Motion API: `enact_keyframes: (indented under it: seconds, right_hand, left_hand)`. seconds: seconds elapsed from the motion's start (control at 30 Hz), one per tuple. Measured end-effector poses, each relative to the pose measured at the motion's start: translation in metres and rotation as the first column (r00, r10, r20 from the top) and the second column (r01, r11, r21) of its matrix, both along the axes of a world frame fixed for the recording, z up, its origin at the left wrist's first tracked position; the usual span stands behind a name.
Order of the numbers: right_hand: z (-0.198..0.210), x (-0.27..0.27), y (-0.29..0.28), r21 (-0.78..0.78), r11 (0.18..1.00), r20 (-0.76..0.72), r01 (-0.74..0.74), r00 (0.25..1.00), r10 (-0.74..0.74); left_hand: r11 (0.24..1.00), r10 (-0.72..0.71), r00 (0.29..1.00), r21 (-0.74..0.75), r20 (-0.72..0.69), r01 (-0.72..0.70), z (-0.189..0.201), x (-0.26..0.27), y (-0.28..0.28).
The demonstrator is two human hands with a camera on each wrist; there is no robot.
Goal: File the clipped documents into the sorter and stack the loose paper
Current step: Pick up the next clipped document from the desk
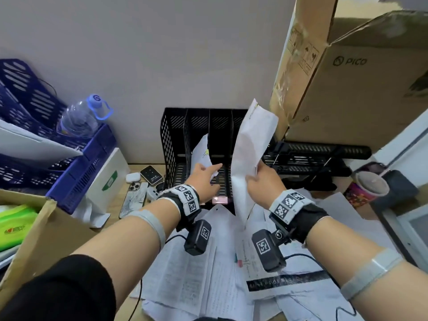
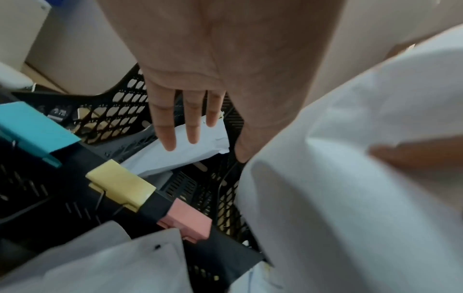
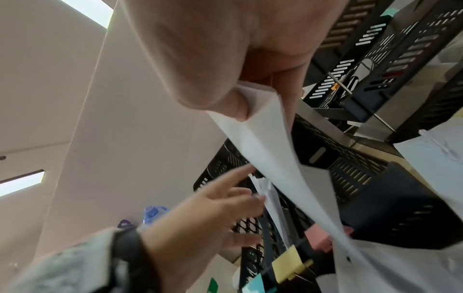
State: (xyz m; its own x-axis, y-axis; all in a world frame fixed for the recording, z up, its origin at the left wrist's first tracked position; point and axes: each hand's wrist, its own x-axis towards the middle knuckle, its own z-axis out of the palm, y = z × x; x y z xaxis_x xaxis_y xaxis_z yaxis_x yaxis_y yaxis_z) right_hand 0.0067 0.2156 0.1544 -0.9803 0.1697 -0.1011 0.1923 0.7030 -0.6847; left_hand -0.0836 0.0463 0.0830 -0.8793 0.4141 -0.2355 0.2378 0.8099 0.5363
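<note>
A black mesh sorter (image 1: 173,140) stands against the wall. One white document (image 1: 201,151) leans in its second slot. My left hand (image 1: 205,176) is open, its straight fingers (image 2: 190,126) reaching into the sorter just in front of that document (image 2: 190,152). My right hand (image 1: 258,179) pinches a sheaf of white paper (image 1: 252,144) by its lower edge and holds it upright over the sorter's right slots; the pinch (image 3: 250,103) shows in the right wrist view. Whether the sheaf is clipped is unclear. Loose printed sheets (image 1: 208,262) cover the desk below both wrists.
Teal (image 2: 35,128), yellow (image 2: 120,184) and pink (image 2: 185,220) binder clips sit on the sorter's front rim. Blue trays (image 1: 69,172) and a water bottle (image 1: 81,117) stand left, phones (image 1: 136,195) beside them. A large cardboard box (image 1: 359,77), a black tray (image 1: 312,158) and a cup (image 1: 368,188) crowd the right.
</note>
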Motion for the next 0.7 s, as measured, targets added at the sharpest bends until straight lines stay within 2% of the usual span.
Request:
enact_keyframes:
  seconds: [0.07, 0.17, 0.27, 0.43, 0.53, 0.6, 0.67, 0.7]
  right_hand:
    - [0.002, -0.005, 0.002, -0.074, 0.997, -0.009, 0.026, 1.000, -0.026]
    - [0.002, -0.015, -0.004, -0.149, 0.989, 0.012, 0.010, 1.000, -0.008]
    - [-0.004, -0.030, -0.015, -0.188, 0.982, 0.042, -0.012, 0.999, 0.020]
    - [-0.014, -0.064, -0.046, -0.170, 0.985, 0.057, -0.040, 0.997, 0.050]
    - [-0.020, -0.089, -0.065, -0.164, 0.986, 0.003, 0.017, 1.000, -0.017]
    - [-0.027, -0.104, -0.075, -0.208, 0.972, -0.014, 0.111, 0.993, -0.117]
    - [-0.037, -0.119, -0.081, -0.220, 0.960, 0.011, 0.174, 0.984, -0.176]
    - [-0.040, -0.125, -0.082, -0.179, 0.965, 0.039, 0.189, 0.982, -0.185]
  left_hand:
    - [0.989, -0.036, 0.999, -0.141, 0.007, 0.036, -0.005, -0.011, 0.004]
    - [0.980, -0.018, 1.000, -0.198, -0.019, 0.014, -0.014, -0.024, 0.003]
    - [0.984, 0.076, 0.988, -0.149, -0.134, -0.096, -0.019, -0.039, -0.010]
    - [0.985, 0.150, 0.955, -0.043, -0.254, -0.166, -0.017, -0.061, -0.038]
    - [0.984, 0.174, 0.943, 0.017, -0.285, -0.177, -0.010, -0.068, -0.047]
    - [0.985, 0.169, 0.939, 0.024, -0.300, -0.170, -0.007, -0.071, -0.052]
    - [0.988, 0.152, 0.939, 0.016, -0.309, -0.154, -0.005, -0.073, -0.056]
    - [0.989, 0.146, 0.941, 0.017, -0.307, -0.148, -0.005, -0.074, -0.058]
